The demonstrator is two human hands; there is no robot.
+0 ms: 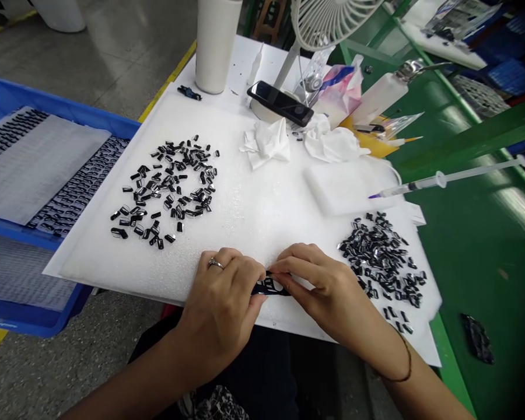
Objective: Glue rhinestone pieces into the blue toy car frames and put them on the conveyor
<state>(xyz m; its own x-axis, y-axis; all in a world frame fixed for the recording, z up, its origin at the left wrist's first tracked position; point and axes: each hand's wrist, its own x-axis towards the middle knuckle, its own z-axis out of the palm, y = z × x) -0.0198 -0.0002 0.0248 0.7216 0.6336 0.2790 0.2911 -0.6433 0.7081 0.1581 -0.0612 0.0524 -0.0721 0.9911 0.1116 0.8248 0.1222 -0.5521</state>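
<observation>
We note both hands at the near edge of the white sheet [240, 221], fingers pinching one black part [269, 286]: left hand [223, 297] on its left end, right hand [326, 277] on its right. Loose pieces [170, 188] lie scattered left; we record a denser pile [378, 254] right, syringe [413, 185] beyond.

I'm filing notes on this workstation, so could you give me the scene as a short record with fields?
Left hand: holds a dark part
Right hand: at the same part; exact grip unclear
Left group: small black pieces, loosely spread
Right group: similar pieces, heaped more densely
Behind: crumpled white cloth, phone, fan
Right side: syringe with purple tip
Beside table, left: blue tray, white sheet over rows of dark pieces
</observation>
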